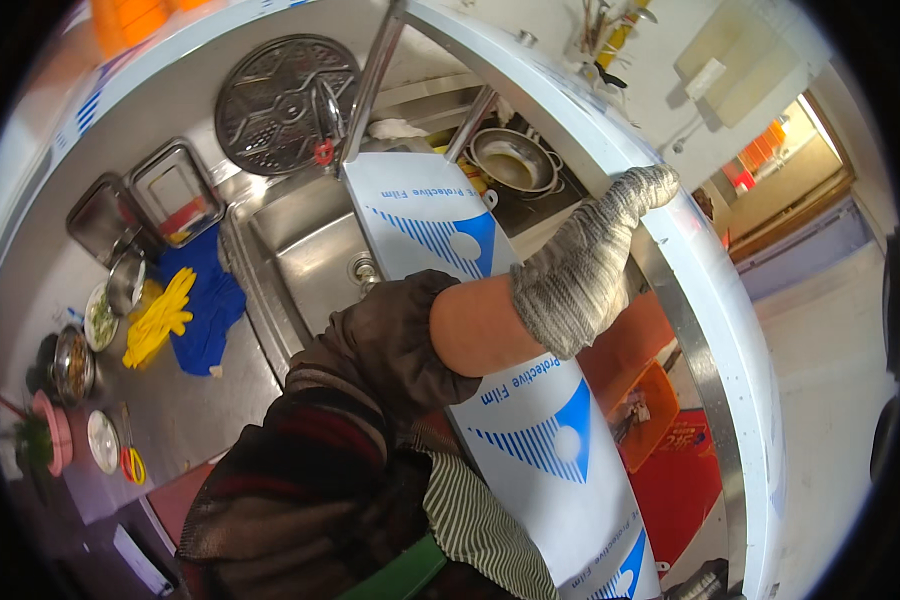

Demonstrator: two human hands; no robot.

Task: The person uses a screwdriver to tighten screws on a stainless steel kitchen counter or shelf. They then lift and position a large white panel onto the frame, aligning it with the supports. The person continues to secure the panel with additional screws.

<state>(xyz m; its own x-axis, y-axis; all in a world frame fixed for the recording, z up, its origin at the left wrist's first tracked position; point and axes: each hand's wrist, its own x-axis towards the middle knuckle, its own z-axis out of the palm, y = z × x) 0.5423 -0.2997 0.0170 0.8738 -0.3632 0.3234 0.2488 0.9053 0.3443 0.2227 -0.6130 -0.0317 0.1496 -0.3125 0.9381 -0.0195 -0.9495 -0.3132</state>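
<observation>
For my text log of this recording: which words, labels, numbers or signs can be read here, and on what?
Panel: blue wording, repeated and legible; I don't copy printed words.
Same panel: blue striped triangular marks, each with a white disc.
Red item: print, too small and blurred to read.
I can make out no other wording.

One hand [610,238] wore a grey-and-white knit glove [565,290]. The brown, black and red striped cloth sleeve [305,450] had a puffy brown cuff [395,325].
</observation>
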